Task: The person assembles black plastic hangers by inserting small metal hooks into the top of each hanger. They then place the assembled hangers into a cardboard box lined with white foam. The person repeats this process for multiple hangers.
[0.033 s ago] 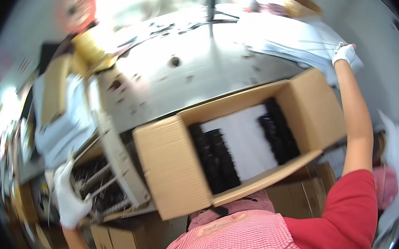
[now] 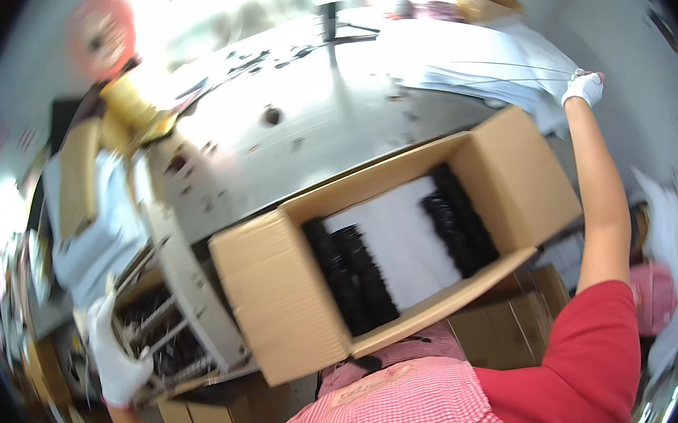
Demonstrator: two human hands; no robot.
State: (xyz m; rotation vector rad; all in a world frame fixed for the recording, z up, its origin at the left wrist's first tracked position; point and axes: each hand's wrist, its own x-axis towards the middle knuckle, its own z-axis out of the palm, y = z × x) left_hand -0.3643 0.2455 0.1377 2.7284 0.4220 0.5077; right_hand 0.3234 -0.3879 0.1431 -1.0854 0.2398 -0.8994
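Note:
At the far right, my right hand [image 2: 583, 88] in a white glove is closed on a thin cord [image 2: 522, 78]. Its strands run taut from the hand across a stack of pale blue sheets or bags [image 2: 455, 57]. My left hand [image 2: 119, 355], also gloved in white, is at the left with thumb and fingers apart, beside a pale metal frame [image 2: 200, 294]. Whether it touches the frame is unclear. Between my arms stands an open cardboard box [image 2: 281, 290], holding black, ridged bundles [image 2: 365, 274] at both ends and a white sheet [image 2: 407, 242] in the middle.
A shiny metal table [image 2: 236, 156] with dark scraps lies beyond the box. Another pale blue stack [image 2: 100, 234] with cardboard on it is at the left, near a yellow roll [image 2: 132, 97] and a pink fan [image 2: 104, 38]. Cardboard boxes [image 2: 501, 330] sit below.
The whole view has shifted, so the table and box appear slightly farther left. My right hand keeps its grip on the cord, and my left hand stays spread beside the frame.

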